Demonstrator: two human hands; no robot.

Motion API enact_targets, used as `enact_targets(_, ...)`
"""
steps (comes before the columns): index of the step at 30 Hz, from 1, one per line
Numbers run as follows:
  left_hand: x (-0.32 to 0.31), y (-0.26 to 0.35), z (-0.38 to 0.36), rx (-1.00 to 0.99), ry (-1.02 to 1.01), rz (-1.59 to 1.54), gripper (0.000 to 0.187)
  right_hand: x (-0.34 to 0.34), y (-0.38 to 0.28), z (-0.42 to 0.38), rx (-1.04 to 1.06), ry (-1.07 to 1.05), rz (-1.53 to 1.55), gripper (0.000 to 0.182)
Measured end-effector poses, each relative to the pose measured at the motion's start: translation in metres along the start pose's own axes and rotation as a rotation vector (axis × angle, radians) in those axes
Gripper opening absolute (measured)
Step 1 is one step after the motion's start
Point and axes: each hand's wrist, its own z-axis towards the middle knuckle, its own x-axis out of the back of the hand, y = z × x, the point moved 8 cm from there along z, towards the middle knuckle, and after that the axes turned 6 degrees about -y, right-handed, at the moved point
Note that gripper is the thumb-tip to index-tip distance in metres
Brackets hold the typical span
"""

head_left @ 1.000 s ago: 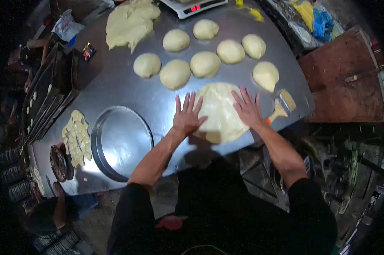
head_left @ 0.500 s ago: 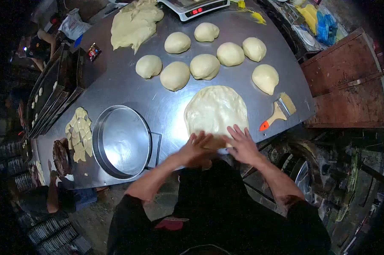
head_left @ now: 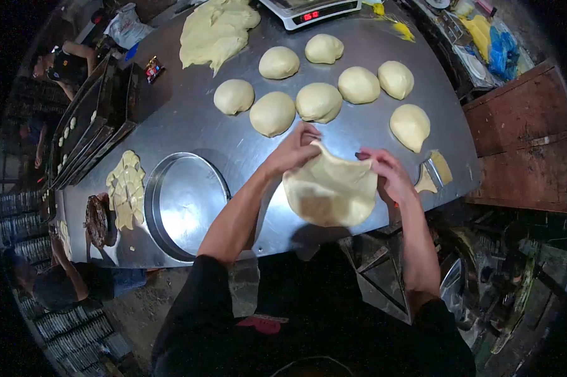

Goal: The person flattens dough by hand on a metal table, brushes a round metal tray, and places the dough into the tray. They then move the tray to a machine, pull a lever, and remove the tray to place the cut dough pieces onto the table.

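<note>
A flattened round of dough [head_left: 334, 191] hangs by its far edge, which both my hands have raised off the metal table; its near part rests on the surface. My left hand [head_left: 296, 151] pinches the upper left edge, fingers closed. At the upper right edge my right hand [head_left: 387, 169] is closed on the same dough. Beyond them sit several smooth dough balls [head_left: 318, 102]. Just right of my right hand lies a flat brush [head_left: 435, 173], its handle partly hidden behind that hand. A round metal pan [head_left: 186, 204] stands to the left.
A digital scale [head_left: 308, 14] and a large slack dough mass [head_left: 217, 31] are at the back. Dough scraps [head_left: 126, 191] and a dark brown lump [head_left: 97, 220] lie left, near stacked trays [head_left: 98, 119]. Two people [head_left: 70, 66] are at the left. A reddish cabinet [head_left: 522, 138] stands right.
Both hands have moved from the near edge of the dough to its far edge, closed on it and lifted it. The view has shifted slightly, and the brush handle is now partly covered.
</note>
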Motion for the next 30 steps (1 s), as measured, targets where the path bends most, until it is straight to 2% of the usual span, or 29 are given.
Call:
enact_targets(1,-0.011,-0.021,-0.004,0.222,-0.199,-0.238,0.035,-0.002,0.036,0.004,-0.15,-0.071,0.294,0.027)
enact_targets(2,-0.028,-0.039,-0.015,0.444,-0.4,-0.474,0.042,-0.019,0.041,-0.003,-0.146,-0.071,0.285,0.027)
enact_targets(3,-0.036,-0.053,-0.024,0.51,-0.435,-0.526,0.05,-0.029,0.052,-0.014,-0.214,-0.028,-0.068,0.032)
enact_targets(4,-0.033,-0.051,-0.024,0.512,-0.472,-0.24,0.045,-0.032,0.055,-0.02,-0.277,0.017,-0.422,0.038)
enact_targets(5,-0.039,-0.038,-0.018,0.444,-0.476,-0.148,0.041,-0.02,0.045,-0.018,-0.312,0.021,-0.548,0.043)
enact_targets(6,-0.044,-0.026,-0.016,0.386,-0.477,-0.054,0.038,-0.014,0.038,-0.023,-0.312,0.021,-0.548,0.043)
enact_targets(7,-0.026,-0.013,-0.037,0.377,-0.459,-0.05,0.038,-0.046,0.022,-0.028,-0.21,0.026,-0.479,0.043)
enact_targets(8,0.001,0.008,-0.068,0.278,-0.407,-0.163,0.037,-0.091,0.009,-0.037,-0.11,0.03,-0.407,0.043)
enact_targets(9,0.027,0.028,-0.098,0.192,-0.325,-0.273,0.036,-0.127,-0.001,-0.043,-0.044,0.027,-0.465,0.041)
enact_targets(10,0.044,0.043,-0.119,0.196,-0.278,-0.265,0.036,-0.155,-0.014,-0.051,0.024,0.023,-0.519,0.04)
enact_targets(12,0.083,0.091,-0.158,-0.056,-0.223,-0.079,0.033,-0.207,-0.028,-0.065,0.083,0.028,-0.5,0.039)
enact_targets(14,0.129,0.102,-0.2,-0.028,-0.18,0.041,0.032,-0.252,-0.019,-0.066,0.171,-0.024,-0.47,0.04)
enact_targets(16,0.145,0.112,-0.223,0.011,-0.223,0.132,0.032,-0.273,0.007,-0.062,0.196,0.021,-0.459,0.04)
enact_targets(18,0.184,0.13,-0.259,0.039,-0.169,0.356,0.032,-0.305,0.025,-0.049,0.223,-0.012,-0.492,0.04)
enact_targets(20,0.227,0.138,-0.303,0.016,-0.153,0.346,0.033,-0.358,0.042,-0.044,0.217,-0.059,-0.461,0.04)
enact_targets(22,0.253,0.133,-0.33,0.129,-0.114,0.213,0.033,-0.4,0.058,-0.039,0.137,-0.167,-0.349,0.04)
enact_targets(23,0.26,0.116,-0.329,0.116,-0.087,0.063,0.031,-0.407,0.063,-0.031,0.142,-0.174,-0.353,0.04)
enact_targets(24,0.265,0.099,-0.325,0.109,-0.081,0.065,0.031,-0.412,0.079,-0.019,0.085,-0.218,-0.327,0.04)
enact_targets(26,0.28,0.057,-0.326,0.296,0.001,-0.01,0.046,-0.409,0.112,0.014,0.033,-0.27,-0.299,0.04)
enact_targets(28,0.291,0.017,-0.324,0.275,0.152,0.694,0.07,-0.392,0.165,0.054,-0.156,-0.222,-0.738,0.045)
enact_targets(30,0.269,-0.046,-0.332,0.165,0.166,1.191,0.086,-0.406,0.183,0.059,0.072,-0.025,-1.293,0.054)
